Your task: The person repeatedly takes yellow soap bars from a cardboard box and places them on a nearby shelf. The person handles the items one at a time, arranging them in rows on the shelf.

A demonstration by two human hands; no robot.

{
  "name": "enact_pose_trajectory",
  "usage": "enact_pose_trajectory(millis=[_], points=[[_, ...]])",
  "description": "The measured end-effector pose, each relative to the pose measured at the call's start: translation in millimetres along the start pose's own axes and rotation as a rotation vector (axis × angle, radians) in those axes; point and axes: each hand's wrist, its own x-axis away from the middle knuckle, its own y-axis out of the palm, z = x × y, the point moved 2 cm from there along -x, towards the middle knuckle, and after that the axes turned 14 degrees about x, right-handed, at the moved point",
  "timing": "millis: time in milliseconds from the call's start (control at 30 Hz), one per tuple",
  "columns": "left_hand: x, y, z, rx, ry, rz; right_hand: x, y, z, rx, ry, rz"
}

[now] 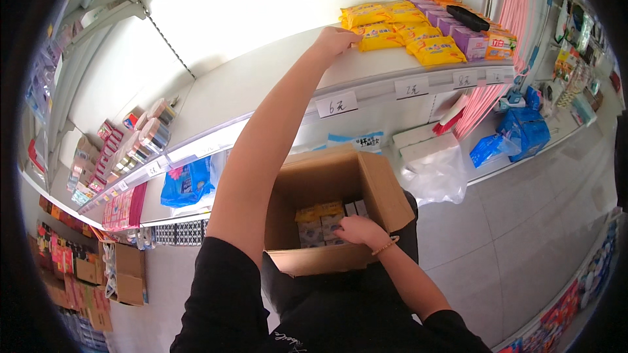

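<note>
Black sleeves frame the lower edge, and just beyond them an open cardboard box (327,186) rests against the person's lap, its flaps spread outward. Inside it, the right hand (356,229) curls over small packets (320,222), yellow and grey ones packed in rows; the fingers are bent down onto them, but whether they have closed on one cannot be told. The left hand (333,42) is stretched up to the white shelf (261,82), fingers partly folded, its tips touching the nearest of the yellow packets (376,33) laid out there; a firm grasp is not clear.

Purple packets (458,33) and orange ones lie further right on the same shelf, with a black handle across them. Handwritten price tags (337,104) hang on the shelf edge. Below, blue bags (186,183), a clear plastic bag and white boxes crowd the lower shelf, partly hidden by the box and the raised arm. Left, small goods blur toward the rim. Pale grey tiles (510,222) cover the floor of a shop aisle.
</note>
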Motion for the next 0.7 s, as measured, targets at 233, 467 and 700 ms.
enact_pose_trajectory(millis=[233, 467, 700], points=[[11, 26, 15, 0.014, -0.046, -0.026, -8, 7, 2, -0.006, -0.015, 0.048], [53, 18, 24, 0.236, 0.103, 0.137, 0, -4, -2, -0.037, 0.055, 0.023], [151, -31, 19, 0.133, 0.907, 0.455, 0, -10, -6, -0.078, 0.084, 0.105]])
